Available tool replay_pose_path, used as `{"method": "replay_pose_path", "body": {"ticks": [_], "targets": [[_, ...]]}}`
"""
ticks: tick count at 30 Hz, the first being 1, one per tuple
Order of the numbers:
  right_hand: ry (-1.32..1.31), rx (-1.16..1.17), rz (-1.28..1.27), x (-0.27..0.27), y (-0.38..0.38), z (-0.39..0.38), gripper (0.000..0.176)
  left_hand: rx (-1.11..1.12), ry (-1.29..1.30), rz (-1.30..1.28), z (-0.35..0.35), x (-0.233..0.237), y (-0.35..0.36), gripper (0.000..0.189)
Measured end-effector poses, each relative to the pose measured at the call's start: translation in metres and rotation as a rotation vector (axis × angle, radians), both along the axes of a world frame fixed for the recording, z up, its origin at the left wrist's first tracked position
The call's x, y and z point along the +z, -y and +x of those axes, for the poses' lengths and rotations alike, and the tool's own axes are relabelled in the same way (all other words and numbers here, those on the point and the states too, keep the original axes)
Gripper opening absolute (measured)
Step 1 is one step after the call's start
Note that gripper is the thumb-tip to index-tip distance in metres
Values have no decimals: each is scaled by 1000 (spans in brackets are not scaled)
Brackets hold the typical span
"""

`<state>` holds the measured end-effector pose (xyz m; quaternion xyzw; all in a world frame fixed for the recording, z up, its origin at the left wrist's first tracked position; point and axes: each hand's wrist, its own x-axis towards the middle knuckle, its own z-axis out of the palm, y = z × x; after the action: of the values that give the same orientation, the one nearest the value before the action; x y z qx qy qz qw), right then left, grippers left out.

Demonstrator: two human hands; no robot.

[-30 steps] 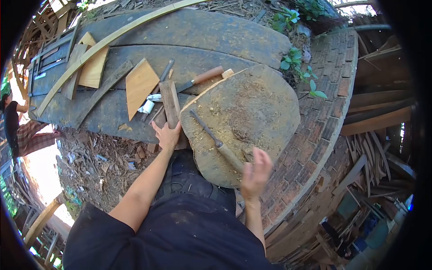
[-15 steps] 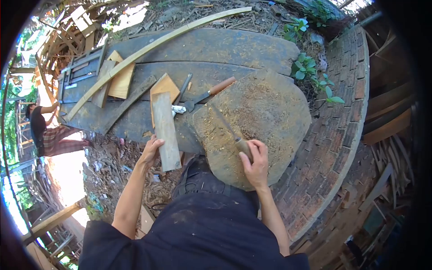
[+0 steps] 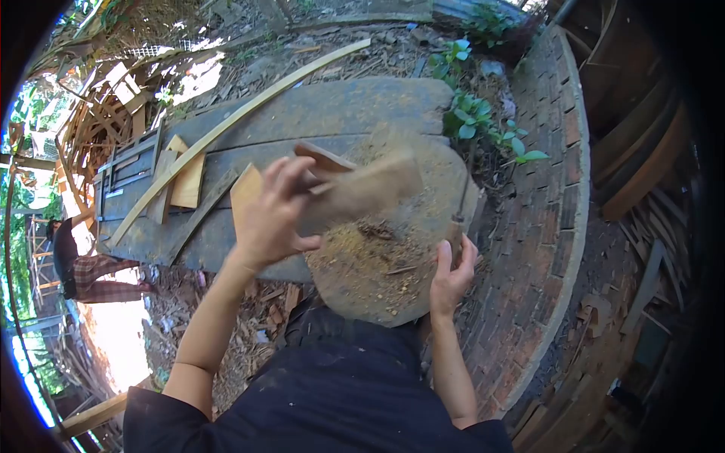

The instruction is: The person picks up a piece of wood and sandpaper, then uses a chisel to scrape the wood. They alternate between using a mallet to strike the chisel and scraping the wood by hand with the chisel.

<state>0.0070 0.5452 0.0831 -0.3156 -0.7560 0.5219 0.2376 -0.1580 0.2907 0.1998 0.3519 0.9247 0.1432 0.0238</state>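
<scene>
My left hand (image 3: 276, 208) is raised over the near side of the bench, its thumb and fingers around the left end of a flat wooden board (image 3: 370, 189). Motion blurs the board, which extends rightward above the round stump top (image 3: 347, 283). Beyond my left fingers shows a reddish-brown wooden handle (image 3: 325, 157), partly hidden. At the stump's right edge, my right hand (image 3: 451, 275) grips the wooden handle of a thin metal tool (image 3: 456, 226), its shaft pointing away from me. Wood chips and dust lie on the stump.
A dark plank bench (image 3: 279, 124) carries a long curved strip (image 3: 249, 109) and several wood pieces. A brick path (image 3: 540, 249) curves along the right. Green plants (image 3: 472, 117) stand by the bench's end. Another person (image 3: 79, 260) is at the far left.
My left hand has lifted and moved right, turning the board from upright in view to nearly crosswise. My right hand has moved right with the tool, off the stump's middle. The view has shifted.
</scene>
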Motion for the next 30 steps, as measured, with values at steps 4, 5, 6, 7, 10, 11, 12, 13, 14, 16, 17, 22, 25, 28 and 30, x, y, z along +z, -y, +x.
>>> {"method": "replay_pose_path", "body": {"ticks": [4, 5, 6, 7, 10, 11, 12, 13, 14, 16, 17, 22, 25, 28, 30], "targets": [[15, -106, -14, 5, -8, 9, 39, -68, -183, -214, 22, -63, -28, 50], [48, -91, 50, 1, -10, 12, 39, -80, -184, -210, 17, -70, -31, 50], [60, -69, 53, 1, -8, 13, 39, -65, -234, -195, 10, -74, -34, 52], [67, -67, 56, 2, -5, 14, 39, -41, -283, -182, 4, -77, -35, 53], [58, 24, 56, 11, 8, 8, 38, -66, -50, -189, -14, -70, -34, 53], [55, 31, 54, 10, 12, 8, 38, -98, 70, -174, -17, -65, -32, 53], [63, 19, 50, 8, 15, 9, 38, -98, 70, -174, -16, -53, -32, 53], [75, 1, 49, 8, 16, 9, 37, -129, 166, -164, -14, -38, -34, 53], [85, -11, 53, 9, 17, 9, 37, -165, 266, -152, -14, -27, -37, 53], [-21, -78, 82, 16, 14, 14, 38, -249, 399, -104, -14, -16, -33, 53], [-5, -79, 90, 20, 10, 17, 38, -319, 512, -62, -15, -14, -32, 54], [-38, -39, 146, 25, -2, 12, 37, -128, 313, 48, -35, -39, -29, 42], [19, 65, 200, 24, -3, 2, 33, 90, 115, -21, -37, -25, -22, 50], [50, 132, 185, 18, 2, -5, 30, -8, -21, -38, -27, -32, -11, 61], [59, 135, 138, 12, 7, -8, 30, -119, -97, -100, -23, -47, -9, 71]]}}
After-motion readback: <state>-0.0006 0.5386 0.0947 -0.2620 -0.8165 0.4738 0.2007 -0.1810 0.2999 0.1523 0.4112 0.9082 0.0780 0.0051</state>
